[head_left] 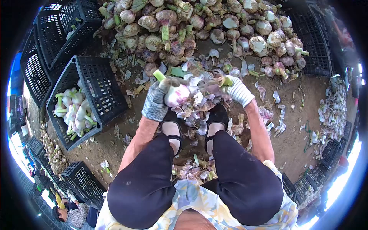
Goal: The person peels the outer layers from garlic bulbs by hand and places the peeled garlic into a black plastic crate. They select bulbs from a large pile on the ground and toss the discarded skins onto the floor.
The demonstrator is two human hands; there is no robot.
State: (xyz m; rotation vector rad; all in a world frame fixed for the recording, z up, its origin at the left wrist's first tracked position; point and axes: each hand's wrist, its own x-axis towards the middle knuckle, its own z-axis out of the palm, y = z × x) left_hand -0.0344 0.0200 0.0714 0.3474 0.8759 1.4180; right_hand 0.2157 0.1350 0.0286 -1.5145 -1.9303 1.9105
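Observation:
My left hand (156,100), in a grey glove, grips a peeled garlic bulb (177,95) by its green stem, which sticks up to the left. My right hand (238,90), in a white glove, pulls a strip of papery skin (209,85) away from that bulb. Both hands are held above my feet in black shoes. A big heap of unpeeled garlic bulbs (199,27) lies on the ground just beyond the hands.
A black plastic crate (97,90) at left holds several cleaned white bulbs (73,111). More black crates (57,27) stand at far left, lower left and right. Loose skins (195,115) litter the dirt ground around my feet. Another person sits at lower left.

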